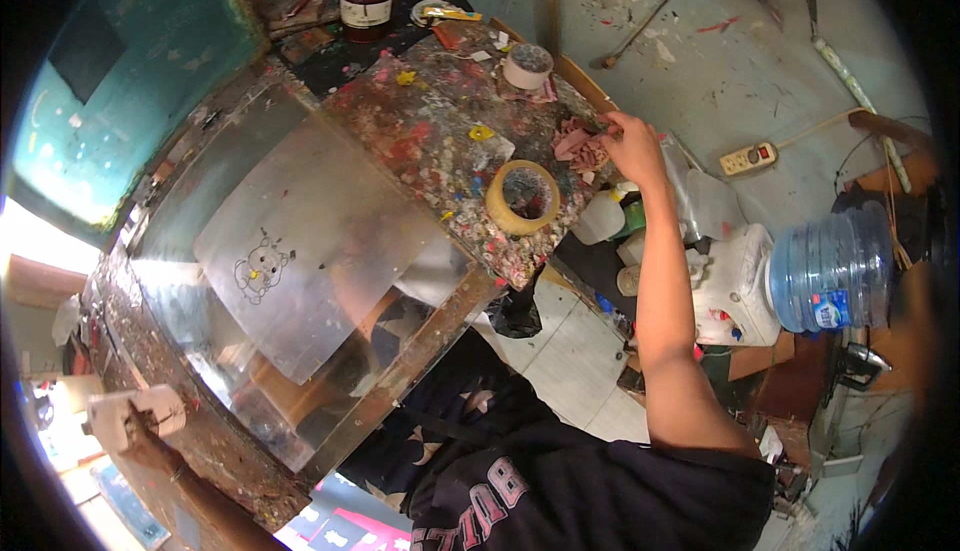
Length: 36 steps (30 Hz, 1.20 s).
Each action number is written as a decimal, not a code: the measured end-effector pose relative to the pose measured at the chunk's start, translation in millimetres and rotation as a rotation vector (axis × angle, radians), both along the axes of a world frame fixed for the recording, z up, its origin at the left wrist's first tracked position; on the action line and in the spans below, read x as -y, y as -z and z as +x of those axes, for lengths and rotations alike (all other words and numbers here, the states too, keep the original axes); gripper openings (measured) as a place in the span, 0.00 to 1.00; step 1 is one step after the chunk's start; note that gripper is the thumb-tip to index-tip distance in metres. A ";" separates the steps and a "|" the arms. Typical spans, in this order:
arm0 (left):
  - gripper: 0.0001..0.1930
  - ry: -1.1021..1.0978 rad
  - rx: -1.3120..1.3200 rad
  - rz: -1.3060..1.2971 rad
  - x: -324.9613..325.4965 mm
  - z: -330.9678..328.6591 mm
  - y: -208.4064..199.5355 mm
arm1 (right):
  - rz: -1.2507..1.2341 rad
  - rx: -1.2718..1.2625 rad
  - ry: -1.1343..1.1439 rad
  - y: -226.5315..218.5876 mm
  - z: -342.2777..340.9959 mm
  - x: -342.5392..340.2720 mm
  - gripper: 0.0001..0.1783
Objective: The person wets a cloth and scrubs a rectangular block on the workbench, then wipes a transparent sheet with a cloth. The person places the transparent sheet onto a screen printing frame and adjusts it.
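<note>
- R hand (632,141): fingertips narrow, at upper R edge of pink cloth (578,145); can't tell if gripping it.
- Pink cloth: crumpled, on far R part of paint-crusted tabletop (385,101), near its edge.
- L hand (150,439): bracelet at wrist, low at L rim of view; looks closed on pale block (168,407), blurry. Off to L of the tabletop's clear pane, well apart from R hand.
- Yellow tape roll (499,207): flat on tabletop, nearer the person than pink cloth.
- White tape roll (527,75): farther back, near tabletop's far edge; small yellow scraps on the paint btwn & around.
- Clear pane (425,216): L half of work surface; translucent sheet (320,301) there, w/ line drawing of cartoon animal (262,269), small yellow spot on it.
- Dark jar (367,13) w/ white label: far back, on black covering.
- R side: white jug-like container (735,291) & blue water bottle (830,266) on its side, touching or nearly, can't tell; power strip (748,158) beyond, pale w/ red switch.
</note>
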<state>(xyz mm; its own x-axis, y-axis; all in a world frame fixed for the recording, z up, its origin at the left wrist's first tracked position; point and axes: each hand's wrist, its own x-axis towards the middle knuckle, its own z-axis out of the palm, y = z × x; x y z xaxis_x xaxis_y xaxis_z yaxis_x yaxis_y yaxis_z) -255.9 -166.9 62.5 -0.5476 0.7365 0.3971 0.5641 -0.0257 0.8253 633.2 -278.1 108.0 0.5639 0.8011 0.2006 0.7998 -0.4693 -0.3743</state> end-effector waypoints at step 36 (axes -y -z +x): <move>0.19 0.476 -0.202 -0.100 88.1 255.3 -9.3 | 0.371 -1.105 -0.880 -135.4 -176.5 -132.7 0.06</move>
<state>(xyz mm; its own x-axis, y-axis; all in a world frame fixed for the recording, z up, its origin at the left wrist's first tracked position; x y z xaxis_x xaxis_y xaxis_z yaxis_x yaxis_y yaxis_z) -0.6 -255.0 71.8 -0.0627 0.9249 0.3750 0.6576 -0.2443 0.7127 456.7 -145.4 243.4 -0.0702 0.9611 0.2671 0.0026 0.2680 -0.9634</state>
